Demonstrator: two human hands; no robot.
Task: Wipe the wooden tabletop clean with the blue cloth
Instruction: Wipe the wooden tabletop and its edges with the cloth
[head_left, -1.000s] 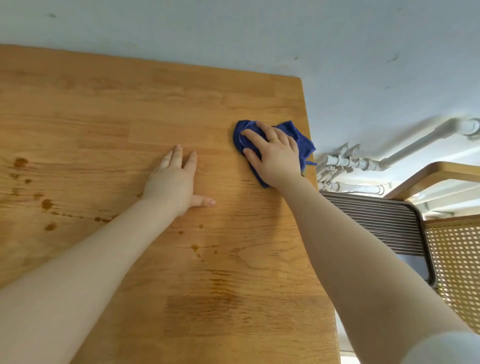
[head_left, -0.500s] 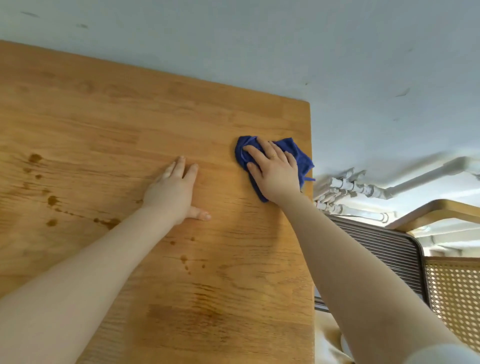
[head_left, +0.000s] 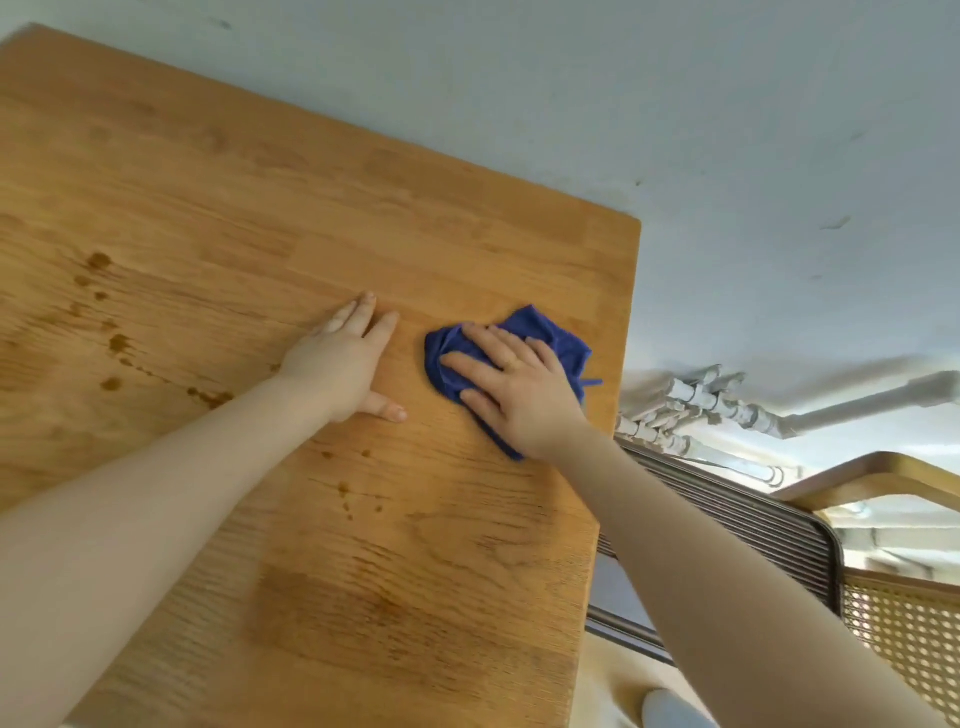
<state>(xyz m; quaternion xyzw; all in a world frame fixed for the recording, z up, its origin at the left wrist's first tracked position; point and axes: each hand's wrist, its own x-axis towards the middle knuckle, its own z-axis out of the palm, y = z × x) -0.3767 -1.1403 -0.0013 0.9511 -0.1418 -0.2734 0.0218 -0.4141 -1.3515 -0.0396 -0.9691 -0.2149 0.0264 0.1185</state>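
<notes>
Right hand: the right hand (head_left: 519, 395) lies flat on the blue cloth (head_left: 558, 343), fingers spread and nearly straight, pressing it onto the wooden tabletop (head_left: 415, 571); it pins the cloth rather than gripping it.
Left hand: the left hand (head_left: 343, 374) rests palm-down on bare wood, fingers straight, thumb out to the side, holding nothing; it looks like a brace.
Cloth: bunched under the right palm, folds poking out past the fingertips and on the side away from the left hand.
Change: half a second ago a broad strip of wood lay between the cloth and the left hand; now the cloth sits just beside the left hand, so the stroke is travelling inward from the table's edge.
Stains: brown spots (head_left: 111, 343) trail off beyond the left hand's outer side, well apart from the cloth; smaller drips (head_left: 345, 488) lie nearer the body, between the forearms.
Meaning: judged from this, wiping is early; the dirtiest patch is untouched, and the left hand likely has to shift for the cloth to pass.
</notes>
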